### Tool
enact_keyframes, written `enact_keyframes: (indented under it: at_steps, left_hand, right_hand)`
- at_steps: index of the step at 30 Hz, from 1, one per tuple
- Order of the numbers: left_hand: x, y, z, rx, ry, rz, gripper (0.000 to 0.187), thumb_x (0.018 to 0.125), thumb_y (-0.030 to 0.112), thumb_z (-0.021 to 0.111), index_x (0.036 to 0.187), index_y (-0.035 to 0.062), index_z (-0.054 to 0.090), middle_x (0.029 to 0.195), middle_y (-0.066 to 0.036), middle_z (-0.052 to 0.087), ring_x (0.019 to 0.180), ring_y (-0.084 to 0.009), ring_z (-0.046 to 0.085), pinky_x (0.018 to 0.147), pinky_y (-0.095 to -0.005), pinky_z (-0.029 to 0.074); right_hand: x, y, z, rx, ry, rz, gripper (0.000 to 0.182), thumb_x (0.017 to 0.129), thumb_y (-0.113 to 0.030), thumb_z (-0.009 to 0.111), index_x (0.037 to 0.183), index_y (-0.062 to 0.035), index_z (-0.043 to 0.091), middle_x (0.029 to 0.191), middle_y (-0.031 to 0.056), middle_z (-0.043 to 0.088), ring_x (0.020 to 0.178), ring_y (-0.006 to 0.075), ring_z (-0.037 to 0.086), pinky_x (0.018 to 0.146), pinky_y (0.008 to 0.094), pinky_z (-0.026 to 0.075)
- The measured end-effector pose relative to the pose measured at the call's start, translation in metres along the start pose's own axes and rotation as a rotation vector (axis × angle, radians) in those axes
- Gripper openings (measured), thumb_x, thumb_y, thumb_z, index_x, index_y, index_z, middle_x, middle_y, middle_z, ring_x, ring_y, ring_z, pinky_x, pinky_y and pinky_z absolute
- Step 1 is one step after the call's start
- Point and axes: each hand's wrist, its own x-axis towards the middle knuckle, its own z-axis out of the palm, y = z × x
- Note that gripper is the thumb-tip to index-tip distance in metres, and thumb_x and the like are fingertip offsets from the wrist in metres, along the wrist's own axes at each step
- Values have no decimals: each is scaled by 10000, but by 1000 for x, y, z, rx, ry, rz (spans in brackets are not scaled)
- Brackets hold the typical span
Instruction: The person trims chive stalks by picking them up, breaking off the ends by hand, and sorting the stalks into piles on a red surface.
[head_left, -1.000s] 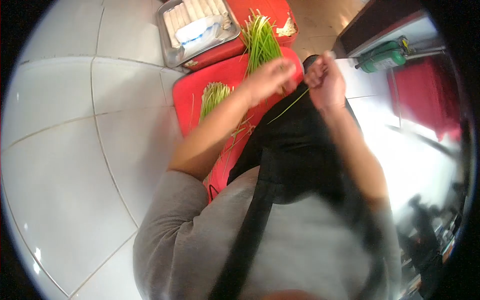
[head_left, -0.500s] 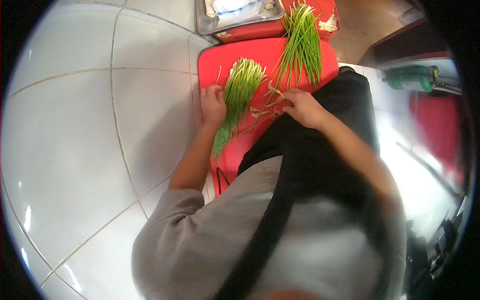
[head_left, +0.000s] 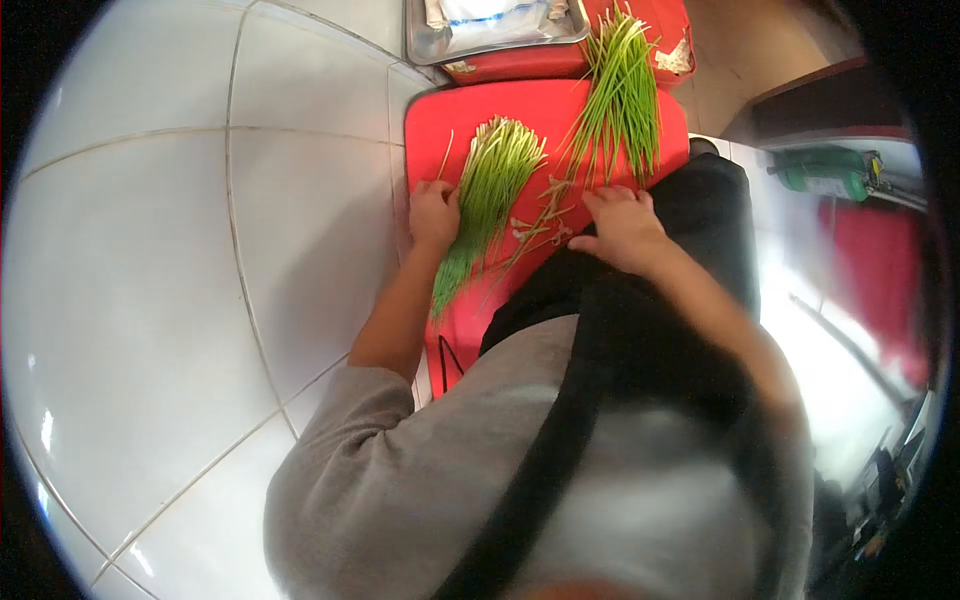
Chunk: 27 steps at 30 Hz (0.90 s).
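A red surface (head_left: pixel 550 95) carries two bundles of thin green stalks with pale ends. The left bundle (head_left: pixel 490 190) lies slantwise, and my left hand (head_left: pixel 436 212) rests at its left edge, fingers curled; whether stalks are in them is hidden. At the upper right lies the other bundle (head_left: pixel 622 95). Just below its tips is my right hand (head_left: pixel 622 228), fingers apart and holding nothing. Pale, wilted scraps (head_left: pixel 540 228) lie between the bundles, left of my right hand. A single stalk (head_left: pixel 446 155) lies above my left hand.
A metal tray (head_left: pixel 500 45) with a white plastic bag stands beyond the red surface. White tiles (head_left: pixel 310 200) are on the left. My dark-clad leg (head_left: pixel 700 215) borders the surface on the right. Farther right is a green cylindrical object (head_left: pixel 825 175).
My right hand has let go of a wilted scrap and opened, shifting slightly right. The scrap now lies among the others. My left hand stays beside the left bundle; the whole view has shifted slightly.
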Motion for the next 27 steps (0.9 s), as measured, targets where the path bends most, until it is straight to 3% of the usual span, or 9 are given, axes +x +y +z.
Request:
enact_keyframes:
  at_steps: [4, 7, 10, 12, 14, 16, 22, 23, 27]
  left_hand:
    - [2, -7, 6, -49, 1, 16, 110, 752, 143, 627, 804, 50, 601, 772, -137, 576, 762, -304, 566, 690, -399, 449]
    - [9, -12, -3, -152, -1, -22, 112, 761, 126, 630, 828, 45, 594, 755, -118, 602, 717, -247, 595, 652, -372, 464]
    - [11, -11, -29, -263, -5, -55, 103, 773, 96, 624, 850, 41, 585, 771, -107, 622, 672, -186, 606, 613, -332, 475]
    - [18, -19, -38, -328, -18, -32, 85, 788, 67, 608, 860, 34, 578, 808, -100, 632, 661, -155, 603, 595, -302, 481]
    - [22, -20, -43, -611, -46, -120, 98, 803, 43, 585, 897, 26, 563, 842, -107, 632, 665, -159, 605, 598, -277, 486]
    - [22, -3, -58, -809, -111, -152, 121, 819, 25, 561, 939, 19, 539, 872, -116, 630, 675, -164, 608, 604, -256, 490]
    - [-4, 112, -88, -1193, -466, -65, 150, 843, 19, 531, 979, 26, 469, 886, -148, 622, 705, -178, 617, 632, -241, 493]
    - [-8, 128, -87, -1221, -525, -45, 140, 843, 18, 531, 966, 28, 466, 884, -149, 622, 706, -180, 618, 637, -246, 494]
    - [-30, 173, -73, -1195, -642, 78, 120, 853, 32, 519, 954, 29, 456, 893, -154, 616, 737, -182, 611, 673, -274, 496]
  right_hand:
    - [8, 21, 7, 362, -77, -75, 358, 765, -298, 614, 1060, -103, 562, 971, 130, 604, 918, 268, 582, 826, 402, 429]
    - [9, 16, -13, 418, -329, 47, 272, 757, -231, 610, 1005, -120, 587, 985, 111, 605, 944, 278, 570, 830, 420, 424]
    - [11, 11, -26, 416, -336, 118, 211, 740, -219, 625, 919, -109, 605, 940, 127, 610, 903, 286, 583, 798, 413, 440]
    - [6, 9, -12, 270, 125, -103, 185, 741, -210, 632, 881, -90, 611, 896, 129, 615, 852, 292, 592, 755, 402, 455]
    - [3, 13, -5, 237, 328, -222, 169, 744, -193, 635, 872, -83, 623, 857, 124, 620, 812, 299, 597, 722, 390, 468]
    - [4, 17, -7, 329, 277, -242, 166, 747, -168, 633, 892, -90, 640, 823, 113, 624, 784, 308, 600, 699, 377, 476]
    - [5, 7, -34, 1098, 148, 154, 165, 789, -171, 629, 906, -61, 663, 792, 50, 631, 718, 154, 586, 673, 293, 469]
    - [4, 9, -37, 1290, 88, 223, 190, 802, -176, 635, 912, -23, 649, 784, 30, 625, 707, 90, 547, 661, 251, 447]
    - [-13, 8, -68, 1624, 186, 197, 207, 801, -166, 643, 921, 2, 629, 785, 6, 606, 703, 61, 516, 668, 198, 404]
